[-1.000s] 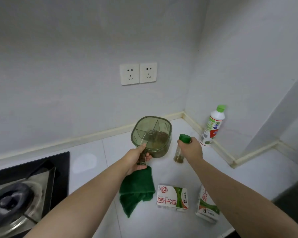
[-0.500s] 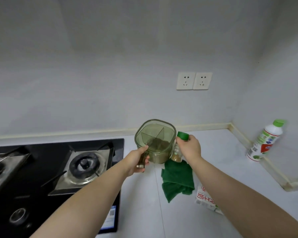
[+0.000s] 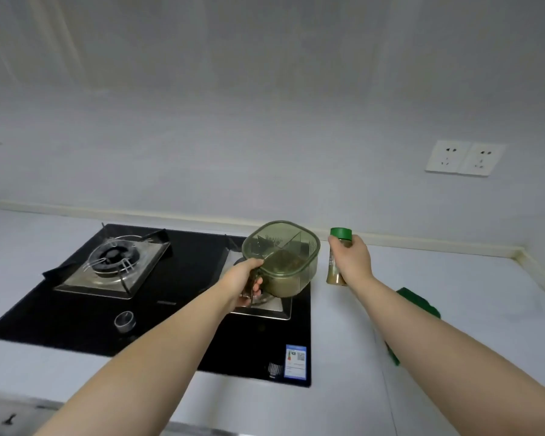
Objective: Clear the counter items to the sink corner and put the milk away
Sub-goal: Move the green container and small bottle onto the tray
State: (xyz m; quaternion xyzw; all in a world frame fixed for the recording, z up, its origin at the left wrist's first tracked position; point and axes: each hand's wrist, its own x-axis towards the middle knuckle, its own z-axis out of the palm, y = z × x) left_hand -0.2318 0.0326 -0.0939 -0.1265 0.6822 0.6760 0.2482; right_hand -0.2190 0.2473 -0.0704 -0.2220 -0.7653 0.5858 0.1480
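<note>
My left hand (image 3: pixel 244 283) grips the handle of a translucent green seasoning box (image 3: pixel 282 258) with divided compartments and holds it in the air over the right burner of the gas hob (image 3: pixel 158 297). My right hand (image 3: pixel 353 259) is closed around a small spice jar (image 3: pixel 336 265) with a green cap, held upright just right of the box, above the white counter (image 3: pixel 472 297). A green cloth (image 3: pixel 417 305) lies on the counter, partly hidden behind my right forearm. No milk carton is in view.
The black hob has a left burner (image 3: pixel 112 261) with a metal pan support and a round knob (image 3: pixel 125 320). A double wall socket (image 3: pixel 464 157) sits on the back wall at the right. The counter's front edge runs along the bottom.
My view and both hands have swung left: the seasoning box and spice jar went from the right counter corner to over the hob. The milk cartons and white bottle have left the frame.
</note>
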